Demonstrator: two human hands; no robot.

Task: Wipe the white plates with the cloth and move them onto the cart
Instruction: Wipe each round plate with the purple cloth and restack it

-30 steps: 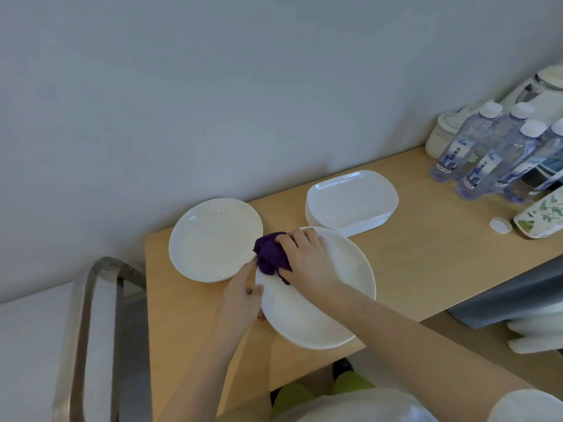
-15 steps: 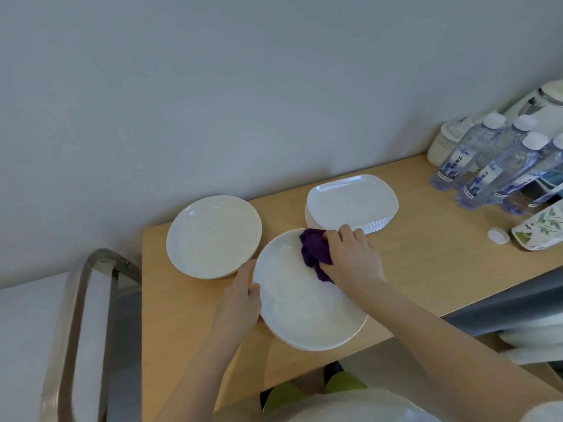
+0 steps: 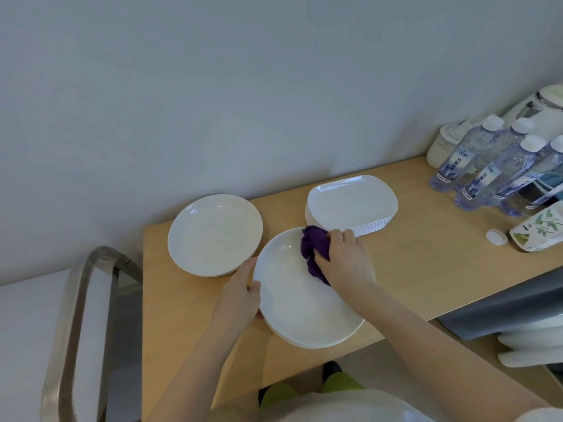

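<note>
A round white plate (image 3: 298, 306) lies on the wooden table (image 3: 426, 269), jutting slightly past its front edge. My left hand (image 3: 240, 296) grips the plate's left rim. My right hand (image 3: 344, 260) holds a bunched purple cloth (image 3: 313, 248) against the plate's upper right part. A second round white plate stack (image 3: 214, 234) sits to the left at the back. Behind my right hand stands a stack of rectangular white plates (image 3: 352, 204). The cart's metal handle (image 3: 76, 315) shows at the lower left.
Several water bottles (image 3: 487, 178) stand at the table's right end, with a white kettle (image 3: 539, 108) and a white jar (image 3: 441, 144) behind them. A bottle cap (image 3: 496, 236) and a leaf-patterned pack (image 3: 539, 229) lie nearby. The wall runs close behind the table.
My right hand has slid the purple cloth from the plate's upper left rim across to its upper right part. My left hand stays on the left rim.
</note>
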